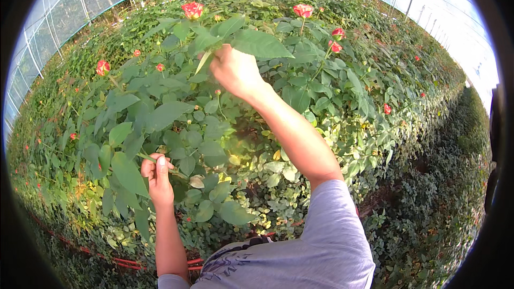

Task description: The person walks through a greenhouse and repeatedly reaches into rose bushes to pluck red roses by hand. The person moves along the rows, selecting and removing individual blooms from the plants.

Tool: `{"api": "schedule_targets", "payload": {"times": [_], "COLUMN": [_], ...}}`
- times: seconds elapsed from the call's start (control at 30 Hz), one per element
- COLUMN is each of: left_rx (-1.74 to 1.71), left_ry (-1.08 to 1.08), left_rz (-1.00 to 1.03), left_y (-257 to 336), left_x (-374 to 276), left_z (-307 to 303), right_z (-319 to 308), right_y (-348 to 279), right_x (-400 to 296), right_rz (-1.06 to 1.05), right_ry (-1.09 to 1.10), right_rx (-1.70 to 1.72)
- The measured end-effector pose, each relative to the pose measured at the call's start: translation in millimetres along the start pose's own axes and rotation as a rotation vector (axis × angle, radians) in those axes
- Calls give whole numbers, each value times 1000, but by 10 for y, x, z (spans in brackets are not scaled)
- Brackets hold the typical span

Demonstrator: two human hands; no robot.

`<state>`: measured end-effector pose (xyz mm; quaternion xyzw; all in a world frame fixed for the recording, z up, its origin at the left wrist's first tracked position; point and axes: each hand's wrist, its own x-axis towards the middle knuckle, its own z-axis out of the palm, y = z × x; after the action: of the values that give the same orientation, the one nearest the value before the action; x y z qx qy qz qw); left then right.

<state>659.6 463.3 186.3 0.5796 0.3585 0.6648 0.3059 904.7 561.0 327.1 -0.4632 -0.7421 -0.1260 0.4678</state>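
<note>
My left hand (158,176) pinches a green rose stem (175,173) between thumb and fingers, low on the left. Broad dark leaves (127,170) spread from this stem beside the hand. Farther out, my right hand (235,68) is closed around a leafy rose shoot at the top of the bush. Large leaves (261,44) fan out above its knuckles, and a narrow pale leaf (203,62) hangs by its fingers. The gripped part of that shoot is hidden behind the hand. Just beyond stands an open red-and-cream rose (192,10).
Dense rose bushes (337,128) surround both arms, with more blooms (303,10) at right and a half-open rose (103,68) at left. Red pipes (128,264) run low near my body. A shaded path (381,200) lies right. Plastic sheeting (64,12) on posts encloses the back.
</note>
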Motion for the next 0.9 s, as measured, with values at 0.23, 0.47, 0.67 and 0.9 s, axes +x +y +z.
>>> {"api": "schedule_targets", "payload": {"times": [0.23, 0.47, 0.67, 0.9], "left_rx": [576, 73, -161, 383], "left_ry": [-655, -1347, -1398, -1271], "left_rz": [19, 255, -76, -173], "left_y": [-86, 616, 348, -843], "left_x": [-267, -425, -981, -1810], "left_z": [136, 1210, 1351, 280], "right_z": [-94, 77, 343, 666], "right_y": [71, 115, -170, -428], "right_x": [-1661, -4357, -5624, -5888], "right_rz": [489, 1059, 1289, 1213], "right_ry": [91, -291, -649, -981], "right_rx": [1029, 435, 385, 337]}}
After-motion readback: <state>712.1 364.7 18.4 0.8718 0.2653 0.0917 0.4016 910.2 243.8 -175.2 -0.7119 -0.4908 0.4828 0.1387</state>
